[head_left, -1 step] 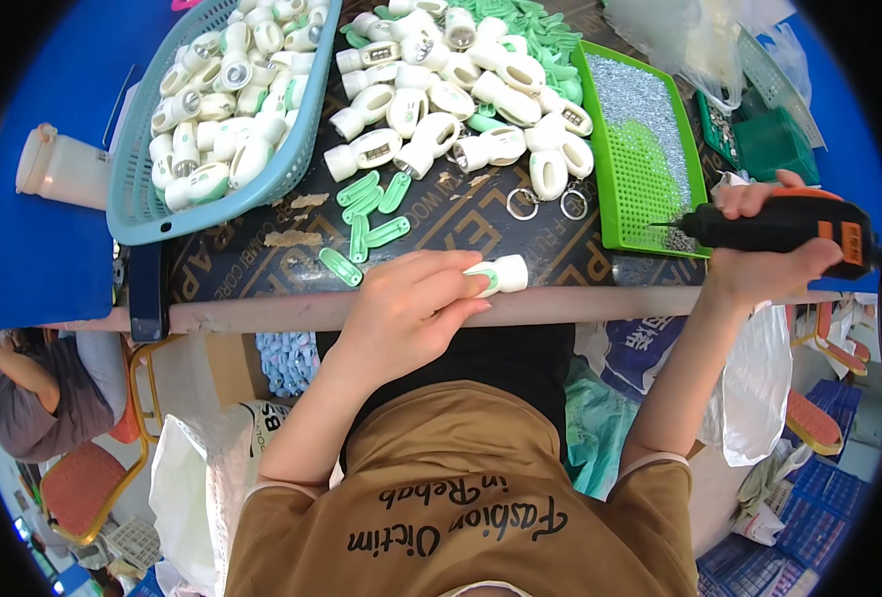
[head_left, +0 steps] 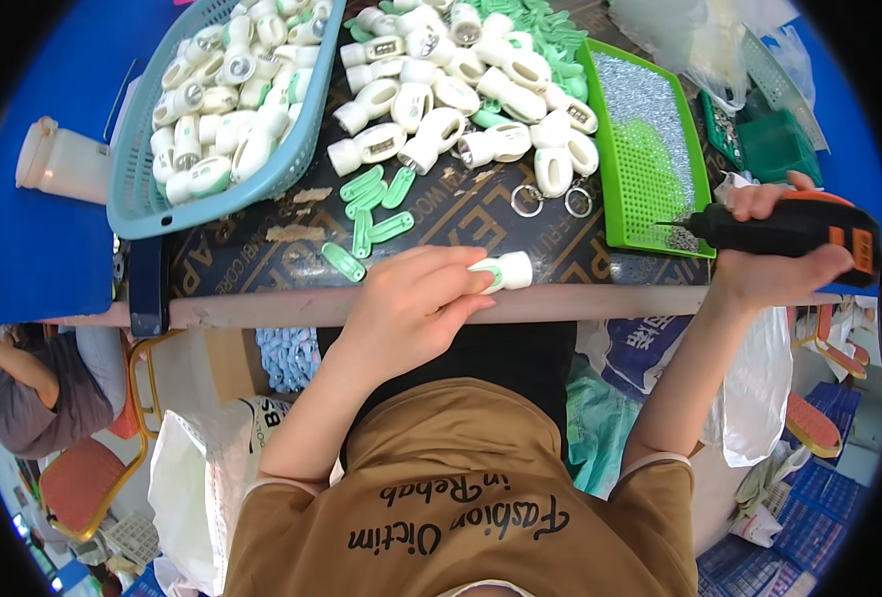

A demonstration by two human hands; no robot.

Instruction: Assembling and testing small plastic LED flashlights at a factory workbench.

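My left hand (head_left: 416,308) is closed on a small white keychain flashlight (head_left: 514,269) with a green panel, held at the table's near edge; its white head points right. An electric screwdriver (head_left: 794,225), black with orange parts, lies in my right hand (head_left: 774,249), its fingers wrapped round the body. Its thin bit points left, over the near end of a green tray (head_left: 612,189) of small silvery screws (head_left: 640,95). Several loose green covers (head_left: 391,228) lie beyond my left hand. Two metal key rings (head_left: 526,201) are by the pile of white flashlights (head_left: 441,99).
A blue basket (head_left: 162,227) full of white flashlights stands at the left, beside a white tub (head_left: 63,164). More green covers (head_left: 550,35) are heaped at the back. Plastic bags (head_left: 675,40) and a dark green box (head_left: 777,144) are at the right. Another person (head_left: 38,388) sits at far left.
Hardly anything differs: the whole view has shifted slightly, and both hands keep the same holds on the flashlight and the screwdriver.
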